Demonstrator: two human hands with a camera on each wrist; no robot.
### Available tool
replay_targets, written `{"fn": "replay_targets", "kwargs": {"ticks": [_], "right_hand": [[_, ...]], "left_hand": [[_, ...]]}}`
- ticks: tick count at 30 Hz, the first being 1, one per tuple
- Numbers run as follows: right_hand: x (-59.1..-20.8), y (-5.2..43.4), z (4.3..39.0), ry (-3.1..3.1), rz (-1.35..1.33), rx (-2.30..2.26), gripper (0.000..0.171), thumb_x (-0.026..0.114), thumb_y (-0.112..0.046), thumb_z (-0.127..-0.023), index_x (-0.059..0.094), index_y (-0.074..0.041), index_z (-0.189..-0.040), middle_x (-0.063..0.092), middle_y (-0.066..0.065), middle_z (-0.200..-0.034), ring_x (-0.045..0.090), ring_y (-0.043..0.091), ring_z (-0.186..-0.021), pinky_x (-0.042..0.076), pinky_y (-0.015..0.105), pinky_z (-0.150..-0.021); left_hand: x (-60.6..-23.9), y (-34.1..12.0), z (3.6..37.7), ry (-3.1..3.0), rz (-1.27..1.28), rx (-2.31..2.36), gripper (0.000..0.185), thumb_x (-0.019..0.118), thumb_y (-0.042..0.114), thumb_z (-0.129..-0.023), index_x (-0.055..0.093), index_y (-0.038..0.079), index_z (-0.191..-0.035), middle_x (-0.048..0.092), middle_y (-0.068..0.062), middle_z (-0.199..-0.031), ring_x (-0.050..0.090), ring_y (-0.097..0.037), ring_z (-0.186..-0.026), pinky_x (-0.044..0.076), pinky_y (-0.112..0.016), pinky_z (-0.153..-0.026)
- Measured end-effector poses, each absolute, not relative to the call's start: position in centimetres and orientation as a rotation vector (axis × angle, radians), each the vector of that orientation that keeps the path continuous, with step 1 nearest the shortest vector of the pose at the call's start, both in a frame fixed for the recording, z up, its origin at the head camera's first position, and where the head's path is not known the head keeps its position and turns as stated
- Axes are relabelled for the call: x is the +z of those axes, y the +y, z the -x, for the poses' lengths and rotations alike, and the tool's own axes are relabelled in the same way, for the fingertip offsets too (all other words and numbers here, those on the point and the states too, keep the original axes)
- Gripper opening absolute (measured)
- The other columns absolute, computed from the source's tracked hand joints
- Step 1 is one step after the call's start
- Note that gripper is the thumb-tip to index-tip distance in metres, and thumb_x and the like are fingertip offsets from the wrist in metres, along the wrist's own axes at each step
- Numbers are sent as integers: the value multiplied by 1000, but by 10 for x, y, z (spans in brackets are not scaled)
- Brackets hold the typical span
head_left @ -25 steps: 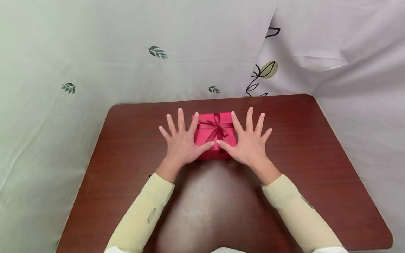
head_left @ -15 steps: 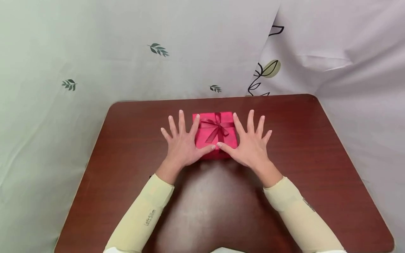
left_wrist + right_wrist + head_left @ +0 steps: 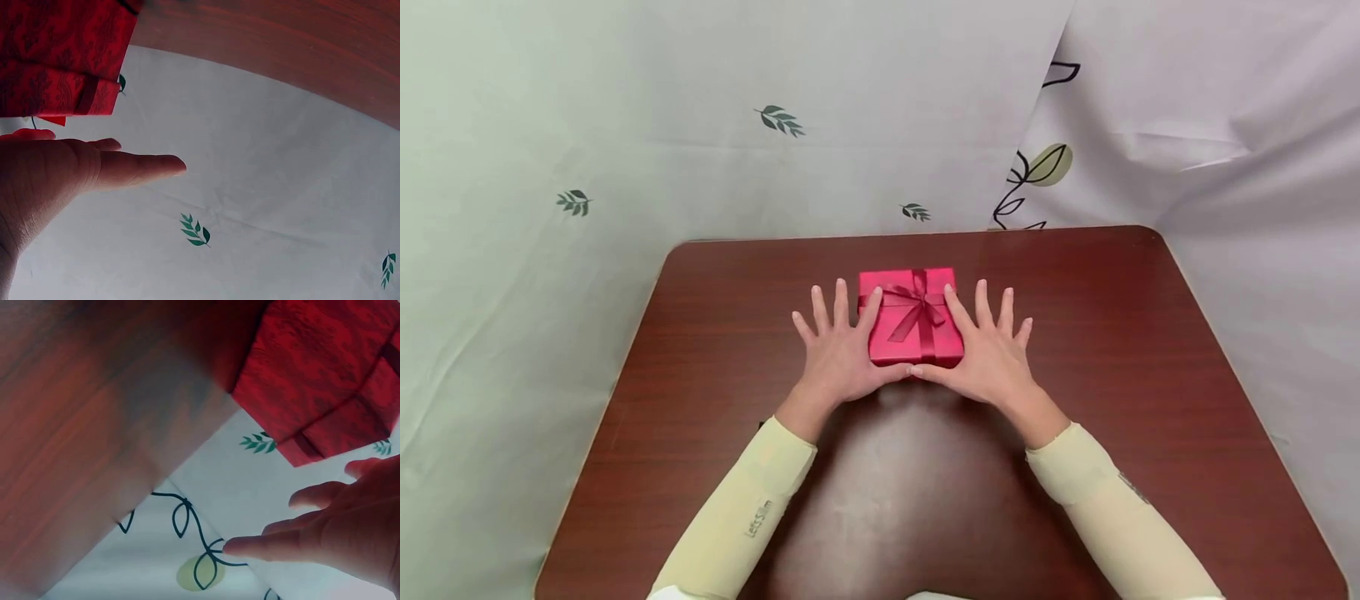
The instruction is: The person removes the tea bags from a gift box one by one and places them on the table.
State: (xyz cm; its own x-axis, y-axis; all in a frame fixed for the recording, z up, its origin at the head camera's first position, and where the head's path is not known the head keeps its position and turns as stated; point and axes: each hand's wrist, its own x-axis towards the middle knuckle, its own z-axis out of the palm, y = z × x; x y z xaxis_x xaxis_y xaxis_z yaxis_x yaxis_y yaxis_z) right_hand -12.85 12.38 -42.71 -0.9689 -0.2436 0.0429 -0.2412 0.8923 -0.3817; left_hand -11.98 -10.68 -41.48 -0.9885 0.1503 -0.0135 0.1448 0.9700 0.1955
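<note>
Both hands, left hand and right hand, rest with straight spread fingers against the sides of the red gift box on the desk, gripping nothing, so uneven pressure could push it aside.

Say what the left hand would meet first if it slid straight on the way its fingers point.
The left hand points away across the table; its forefinger runs alongside the red gift box. Ahead looks free to the far edge, then the leaf-print cloth.

Both hands flat, fingers spread, thumbs meeting; forearms angled inward.
</note>
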Motion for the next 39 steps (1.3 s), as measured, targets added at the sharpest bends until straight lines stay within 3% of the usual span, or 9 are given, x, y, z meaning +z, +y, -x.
{"fn": "replay_targets", "kwargs": {"ticks": [9,17,39], "right_hand": [[-431,125,133,2991,489,-603,110,65,-79,-73,14,-37,-161,10,10,-166,-8,46,-147,8,80,-101],[-435,128,132,2995,557,-657,107,72,-69,-75,19,-35,-161,18,11,-165,-2,44,-148,11,78,-103],[-436,125,127,2985,610,-823,103,74,-65,-76,27,-26,-160,24,16,-162,3,39,-149,17,73,-106]], "left_hand": [[-420,-112,120,3080,-257,274,114,65,79,-72,18,28,-162,16,-16,-163,-11,-50,-145,-6,-73,-105],[-424,-115,117,3113,-317,308,109,64,76,-75,21,25,-161,29,-16,-159,-1,-52,-145,-6,-71,-107],[-425,-120,115,3154,-369,387,104,65,76,-74,32,25,-159,36,-15,-156,7,-43,-146,-1,-67,-110]]}}
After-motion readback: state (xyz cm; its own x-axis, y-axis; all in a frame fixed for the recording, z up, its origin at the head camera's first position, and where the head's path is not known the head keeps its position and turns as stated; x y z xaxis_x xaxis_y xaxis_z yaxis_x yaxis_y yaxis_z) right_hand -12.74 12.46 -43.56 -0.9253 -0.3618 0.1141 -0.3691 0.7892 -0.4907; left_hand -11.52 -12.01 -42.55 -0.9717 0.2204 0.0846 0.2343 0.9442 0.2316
